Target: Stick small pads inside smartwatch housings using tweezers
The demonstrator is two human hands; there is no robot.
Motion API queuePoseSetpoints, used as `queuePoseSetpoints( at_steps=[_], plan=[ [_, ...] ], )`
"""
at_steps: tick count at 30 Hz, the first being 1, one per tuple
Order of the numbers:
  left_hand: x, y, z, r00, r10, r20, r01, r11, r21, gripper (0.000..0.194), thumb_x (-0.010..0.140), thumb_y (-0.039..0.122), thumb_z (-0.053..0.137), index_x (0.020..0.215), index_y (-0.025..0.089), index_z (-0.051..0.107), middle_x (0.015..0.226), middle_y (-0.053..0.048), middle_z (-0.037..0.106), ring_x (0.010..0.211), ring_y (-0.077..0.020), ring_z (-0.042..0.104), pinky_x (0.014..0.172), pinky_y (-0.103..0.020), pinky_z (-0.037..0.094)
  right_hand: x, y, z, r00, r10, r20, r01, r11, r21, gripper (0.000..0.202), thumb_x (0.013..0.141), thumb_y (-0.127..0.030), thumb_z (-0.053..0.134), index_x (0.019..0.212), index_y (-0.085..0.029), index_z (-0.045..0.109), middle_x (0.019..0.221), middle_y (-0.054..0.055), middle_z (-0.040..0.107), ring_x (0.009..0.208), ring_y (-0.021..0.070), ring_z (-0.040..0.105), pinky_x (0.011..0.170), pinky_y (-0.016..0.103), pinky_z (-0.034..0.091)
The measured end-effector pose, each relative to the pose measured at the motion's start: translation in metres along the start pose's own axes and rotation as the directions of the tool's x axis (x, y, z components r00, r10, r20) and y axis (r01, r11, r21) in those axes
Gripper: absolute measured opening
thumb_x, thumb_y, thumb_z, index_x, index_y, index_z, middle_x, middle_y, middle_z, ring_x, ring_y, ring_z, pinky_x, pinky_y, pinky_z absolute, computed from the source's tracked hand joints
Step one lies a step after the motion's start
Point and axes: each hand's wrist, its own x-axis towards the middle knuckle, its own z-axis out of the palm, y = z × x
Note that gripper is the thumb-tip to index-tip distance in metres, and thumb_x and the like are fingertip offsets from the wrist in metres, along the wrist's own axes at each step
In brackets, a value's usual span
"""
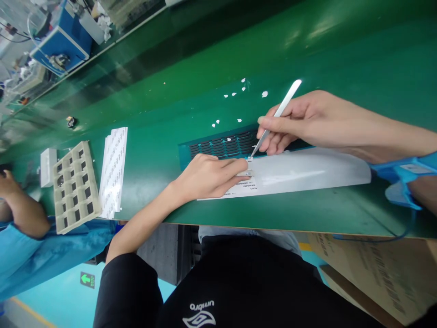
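Note:
My right hand [290, 123] is closed around silver tweezers [282, 107], their tip pointing down at a small pale piece [250, 159]. My left hand [215, 175] is low over the work, its fingertips closed at that same small piece, which is too small to name. Below both hands lies a white printed backing sheet [252, 187], its right side turned over into a plain, glossy, curved length. Behind the hands, a teal sheet carries rows of black strips [221, 145], partly hidden by my fingers.
White scraps [265, 94] dot the green bench [153, 105]. To the left are printed strips [114, 168], a beige compartment tray [73, 187] and a white box [48, 167]. A co-worker's arm [27, 209] is at far left. A blue wrist strap [406, 171] circles my right wrist; its cord trails over the bench.

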Motion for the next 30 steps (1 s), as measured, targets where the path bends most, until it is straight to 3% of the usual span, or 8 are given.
queuePoseSetpoints(
  at_steps=[4,6,8,10,13,17,24,30],
  plan=[
    [0.001,0.002,-0.002,0.98,-0.181,-0.087,0.144,0.935,-0.324,0.03,0.117,0.04,0.05,0.118,0.019,0.072,0.099,-0.001,0.085,0.06,-0.0082,0.068,0.058,-0.025,0.047,-0.003,-0.01,0.006,0.955,-0.113,-0.273,0.143,0.985,0.092,0.058,0.088,-0.075,0.08,0.083,-0.018,0.073,0.075,0.003,0.076,0.064,0.0108,0.071,0.058,0.024,0.061],
    [0.004,0.003,-0.007,0.928,-0.367,-0.059,0.256,0.746,-0.615,0.026,0.114,0.038,0.056,0.123,0.018,0.071,0.114,-0.005,0.084,0.058,-0.0054,0.067,0.056,-0.023,0.051,-0.006,-0.019,0.015,0.891,-0.171,-0.421,0.254,0.956,0.149,0.058,0.079,-0.075,0.089,0.079,-0.021,0.068,0.068,-0.001,0.071,0.058,0.0107,0.067,0.053,0.025,0.059],
    [0.007,0.004,-0.014,0.873,-0.485,0.062,0.323,0.477,-0.817,0.024,0.111,0.038,0.062,0.119,0.017,0.072,0.114,-0.006,0.082,0.055,-0.0041,0.067,0.05,-0.022,0.051,-0.01,-0.028,0.025,0.835,-0.199,-0.514,0.312,0.939,0.142,0.057,0.076,-0.074,0.092,0.076,-0.023,0.067,0.063,-0.001,0.067,0.055,0.0124,0.065,0.049,0.028,0.057],
    [0.01,0.004,-0.02,0.851,-0.498,0.167,0.338,0.278,-0.899,0.018,0.107,0.031,0.068,0.117,0.017,0.072,0.107,-0.003,0.08,0.059,-0.0061,0.073,0.051,-0.021,0.053,-0.016,-0.035,0.034,0.795,-0.222,-0.565,0.314,0.947,0.07,0.057,0.079,-0.075,0.089,0.075,-0.024,0.067,0.064,0.0,0.067,0.057,0.0141,0.067,0.049,0.031,0.058],
    [0.012,0.006,-0.024,0.851,-0.472,0.232,0.331,0.137,-0.934,0.019,0.1,0.016,0.073,0.12,0.018,0.072,0.105,0.0,0.078,0.075,-0.0105,0.082,0.068,-0.023,0.064,-0.026,-0.039,0.044,0.82,-0.227,-0.526,0.234,0.971,-0.055,0.059,0.085,-0.08,0.081,0.077,-0.023,0.066,0.07,0.001,0.069,0.064,0.0141,0.07,0.058,0.033,0.062],
    [0.011,0.012,-0.017,0.85,-0.419,0.319,0.363,0.027,-0.931,0.031,0.097,0.011,0.075,0.126,0.017,0.068,0.106,0.0,0.079,0.09,-0.0153,0.086,0.088,-0.03,0.071,-0.036,-0.037,0.051,0.886,-0.214,-0.41,0.148,0.971,-0.187,0.059,0.099,-0.077,0.063,0.077,-0.022,0.067,0.077,0.0,0.071,0.07,0.0099,0.071,0.067,0.032,0.063],
    [0.009,0.017,-0.012,0.857,-0.401,0.323,0.345,-0.018,-0.938,0.031,0.098,0.014,0.076,0.127,0.017,0.067,0.104,0.0,0.08,0.095,-0.0186,0.087,0.094,-0.033,0.073,-0.035,-0.03,0.047,0.897,-0.202,-0.392,0.127,0.97,-0.209,0.059,0.102,-0.075,0.061,0.078,-0.021,0.067,0.076,-0.001,0.07,0.065,0.0077,0.068,0.061,0.031,0.058],
    [0.015,0.023,-0.022,0.758,-0.463,0.459,0.525,0.017,-0.851,0.034,0.102,0.009,0.07,0.134,0.018,0.063,0.112,-0.003,0.083,0.099,-0.0204,0.087,0.1,-0.04,0.074,-0.035,-0.029,0.045,0.907,-0.205,-0.368,0.124,0.965,-0.231,0.062,0.101,-0.076,0.062,0.076,-0.02,0.066,0.074,0.003,0.07,0.065,0.0109,0.069,0.06,0.034,0.058]
  ],
)
